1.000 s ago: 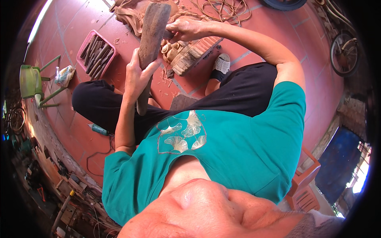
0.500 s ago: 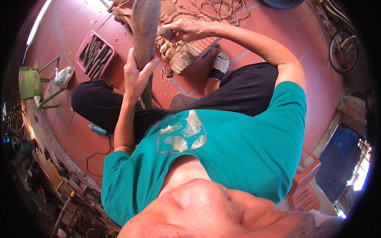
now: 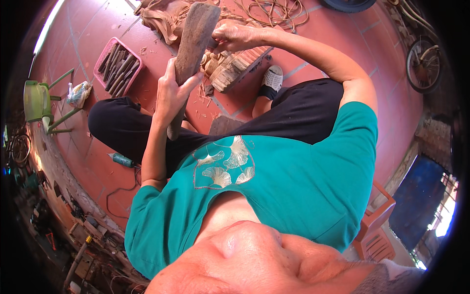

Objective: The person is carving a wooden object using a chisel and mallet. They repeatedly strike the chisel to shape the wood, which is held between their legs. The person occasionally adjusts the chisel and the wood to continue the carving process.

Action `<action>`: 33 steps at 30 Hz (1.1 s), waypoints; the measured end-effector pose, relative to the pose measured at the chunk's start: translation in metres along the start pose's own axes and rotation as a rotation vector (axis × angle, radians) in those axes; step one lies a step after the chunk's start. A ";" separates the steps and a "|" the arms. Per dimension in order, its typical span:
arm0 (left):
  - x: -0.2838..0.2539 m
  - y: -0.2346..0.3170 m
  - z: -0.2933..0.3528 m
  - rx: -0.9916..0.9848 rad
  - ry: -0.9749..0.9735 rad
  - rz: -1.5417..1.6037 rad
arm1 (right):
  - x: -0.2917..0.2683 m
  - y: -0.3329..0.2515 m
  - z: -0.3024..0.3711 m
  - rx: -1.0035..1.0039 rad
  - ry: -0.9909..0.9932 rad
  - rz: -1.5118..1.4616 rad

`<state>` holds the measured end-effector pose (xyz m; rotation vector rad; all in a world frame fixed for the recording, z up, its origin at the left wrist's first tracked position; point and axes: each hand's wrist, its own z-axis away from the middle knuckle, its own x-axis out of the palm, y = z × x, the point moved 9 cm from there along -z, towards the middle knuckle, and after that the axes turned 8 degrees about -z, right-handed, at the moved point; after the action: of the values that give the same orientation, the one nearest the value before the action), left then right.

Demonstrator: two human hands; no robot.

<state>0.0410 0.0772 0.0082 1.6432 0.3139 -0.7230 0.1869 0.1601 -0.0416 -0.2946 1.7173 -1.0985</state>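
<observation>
My left hand [image 3: 171,93] is closed around the handle of a long wooden mallet [image 3: 198,36]. Its broad head tilts up and to the right, over part of a carved wooden piece [image 3: 227,71] on the floor. My right hand [image 3: 237,36] is closed on a short dark tool that looks like a carving chisel [image 3: 213,43], right beside the mallet's head. Most of the chisel is hidden by the mallet and my fingers, and I cannot tell whether the two touch. Curled relief shows on the carving's near side.
A pink basket [image 3: 140,73] of dark chisel-like tools stands left, near a green stool [image 3: 36,103] and a plastic bag [image 3: 78,94]. A teal power tool [image 3: 121,159] with a cord lies by my knee. Wood chips and a coiled hose [image 3: 274,12] lie on the tiles.
The mallet's head has swung right toward the chisel, and its handle end has shifted slightly left. My right hand has moved slightly to the right, still holding the chisel.
</observation>
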 end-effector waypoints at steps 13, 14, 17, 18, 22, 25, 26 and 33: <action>-0.005 0.005 0.005 -0.009 0.038 0.117 | -0.002 -0.013 0.015 -0.079 0.120 -0.245; -0.004 0.006 0.006 -0.009 0.040 0.128 | -0.002 -0.014 0.015 -0.062 0.095 -0.229; 0.004 0.004 0.008 0.007 0.038 0.018 | -0.001 -0.015 0.014 -0.017 0.030 -0.157; 0.007 0.006 0.006 0.027 0.020 -0.034 | 0.002 -0.009 0.015 -0.002 0.014 -0.114; 0.009 0.011 0.005 0.037 0.004 -0.080 | 0.005 -0.008 0.016 -0.058 0.017 -0.150; 0.003 0.012 0.009 -0.001 0.035 -0.004 | -0.003 -0.024 0.016 -0.110 0.039 -0.258; 0.003 0.014 0.010 -0.016 0.039 0.019 | -0.002 -0.021 0.016 -0.111 0.036 -0.263; 0.007 0.004 0.002 0.016 0.006 -0.086 | -0.002 -0.012 0.021 -0.046 0.039 -0.244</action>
<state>0.0487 0.0734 0.0071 1.6555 0.3856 -0.7867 0.2021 0.1440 -0.0322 -0.5266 1.7760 -1.2481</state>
